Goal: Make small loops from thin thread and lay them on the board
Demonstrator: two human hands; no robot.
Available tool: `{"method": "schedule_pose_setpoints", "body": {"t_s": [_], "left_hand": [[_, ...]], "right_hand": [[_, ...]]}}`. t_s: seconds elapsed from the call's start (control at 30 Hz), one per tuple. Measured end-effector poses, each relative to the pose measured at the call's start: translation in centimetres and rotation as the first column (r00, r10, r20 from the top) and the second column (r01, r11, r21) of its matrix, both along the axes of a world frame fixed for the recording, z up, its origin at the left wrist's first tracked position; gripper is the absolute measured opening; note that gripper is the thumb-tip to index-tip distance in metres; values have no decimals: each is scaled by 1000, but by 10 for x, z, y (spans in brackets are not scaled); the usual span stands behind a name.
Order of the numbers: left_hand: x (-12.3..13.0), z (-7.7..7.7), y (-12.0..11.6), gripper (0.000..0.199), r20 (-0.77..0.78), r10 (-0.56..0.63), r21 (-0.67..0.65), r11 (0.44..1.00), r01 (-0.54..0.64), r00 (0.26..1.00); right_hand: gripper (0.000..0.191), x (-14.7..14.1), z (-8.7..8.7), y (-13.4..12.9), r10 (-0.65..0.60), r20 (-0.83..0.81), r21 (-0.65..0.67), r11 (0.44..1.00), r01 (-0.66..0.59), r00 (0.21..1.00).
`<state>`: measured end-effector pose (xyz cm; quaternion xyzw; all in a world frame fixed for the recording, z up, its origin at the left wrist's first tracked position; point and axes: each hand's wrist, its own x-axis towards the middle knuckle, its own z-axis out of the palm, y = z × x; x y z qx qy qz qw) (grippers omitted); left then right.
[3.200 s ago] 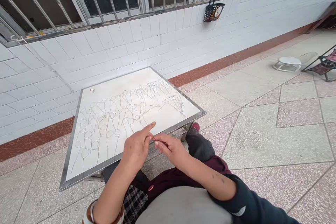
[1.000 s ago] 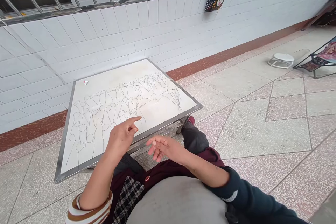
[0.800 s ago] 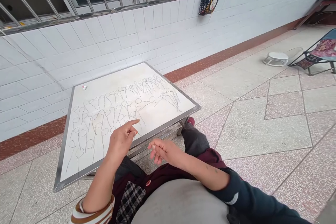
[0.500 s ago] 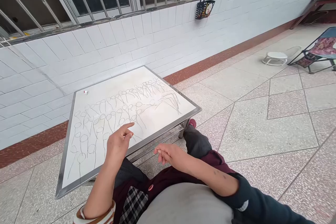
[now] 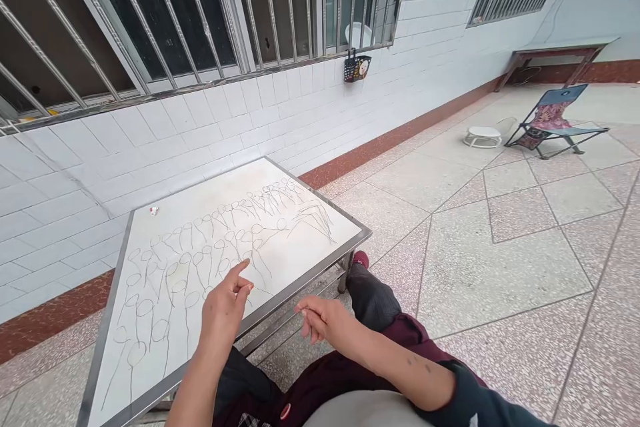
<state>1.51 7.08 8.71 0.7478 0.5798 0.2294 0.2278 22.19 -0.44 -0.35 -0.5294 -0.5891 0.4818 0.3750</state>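
Note:
My left hand (image 5: 225, 303) hovers over the near edge of the white-topped table (image 5: 225, 181). Its index finger points forward, while the thumb and the other fingers are drawn together; anything between them is too fine to see. Just off the table edge, over my lap, my right hand (image 5: 325, 323) is closed in a pinch, and what it grips cannot be made out. Many thin dark wire-like loops (image 5: 160, 330) with long tails lie in rows across the tabletop. At the right end of these rows is a bunch of loose thin strands (image 5: 313, 217).
A small white-and-red object (image 5: 154, 211) sits at the table's far left corner. Behind stands a tiled wall with a barred window and a hanging black basket (image 5: 357, 68). A low white stool (image 5: 483, 136) and a folding chair (image 5: 550, 121) stand at the right.
The view has tilted up and turned slightly right, so the table appears lower and further left. Both hands keep nearly the same pose.

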Motion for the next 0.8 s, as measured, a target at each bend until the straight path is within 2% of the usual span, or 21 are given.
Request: {"method": "schedule_pose_setpoints", "body": {"t_s": [0.1, 0.23, 0.4, 0.5, 0.63, 0.73, 0.8], "left_hand": [[-1, -6, 6, 51, 1, -24, -1, 1000, 24, 1000], [-5, -20, 13, 56, 33, 11, -19, 1000, -10, 999], [-9, -50, 9, 60, 221, 44, -144, 989, -13, 974], [-10, -81, -4, 62, 356, 48, -267, 962, 52, 933], [-17, -137, -27, 64, 419, 68, -380, 919, 107, 905], [-26, -176, -40, 70, 437, 153, -387, 922, 32, 886], [-33, -195, -43, 76, 438, 207, -404, 915, -14, 875]], "right_hand": [[18, 9, -6, 8, -67, -78, -28, 997, 65, 995], [22, 30, -15, 25, -187, -206, -113, 979, 167, 960], [24, 66, -26, 56, -359, -208, -192, 927, 321, 910], [21, 87, -34, 79, -435, -134, -229, 888, 399, 891], [22, 108, -43, 109, -477, -16, -254, 852, 458, 879], [25, 118, -43, 127, -472, 74, -240, 846, 475, 878], [28, 123, -42, 136, -461, 139, -222, 848, 481, 876]]}}
